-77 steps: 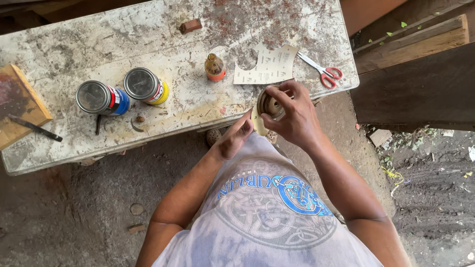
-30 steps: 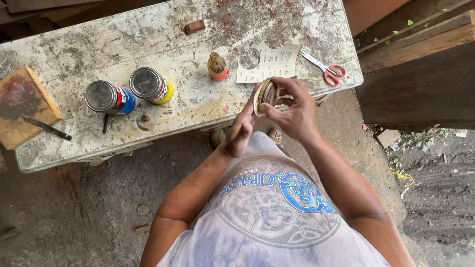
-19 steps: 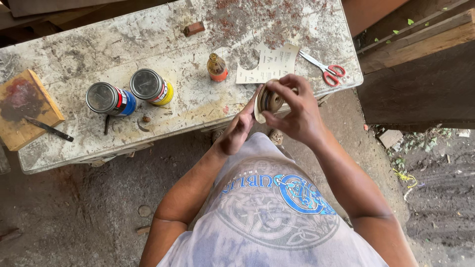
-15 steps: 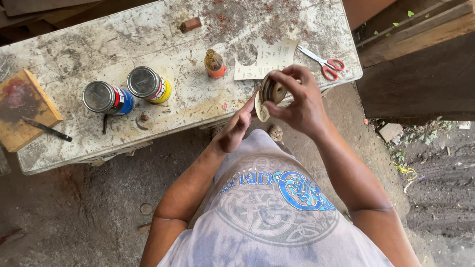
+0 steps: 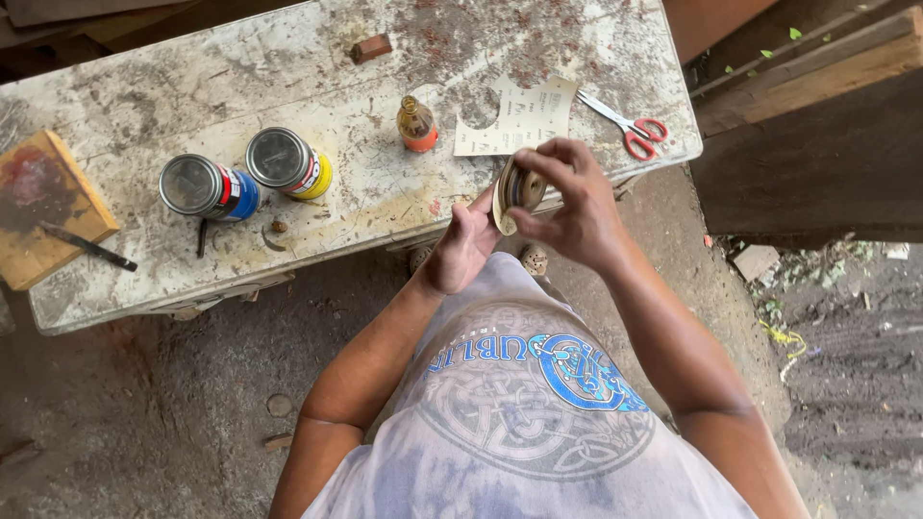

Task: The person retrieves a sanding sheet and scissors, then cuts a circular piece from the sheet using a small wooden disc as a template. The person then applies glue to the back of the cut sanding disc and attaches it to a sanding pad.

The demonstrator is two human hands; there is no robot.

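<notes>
Both hands hold a small round brown disc-shaped piece [image 5: 516, 190] with a pale rim, just off the near edge of a worn white table [image 5: 385, 192]. My right hand [image 5: 577, 207] grips it from above with the fingers curled over its rim. My left hand [image 5: 461, 245] supports it from below and from the left. A small orange-capped bottle [image 5: 416, 126] stands on the table just beyond the hands. Beside the bottle lies a cut sheet of pale card [image 5: 519, 115].
Red-handled scissors [image 5: 630, 125] lie at the table's right end. Two tin cans [image 5: 207, 187] [image 5: 286, 163] stand at left. A wooden block [image 5: 43, 211] with a dark knife [image 5: 88, 248] sits at the far left. Wooden planks [image 5: 817, 77] lie at right; dirt floor below.
The round piece has been turned on edge between the hands and lifted slightly. The view has shifted a little; the items on the table have not moved.
</notes>
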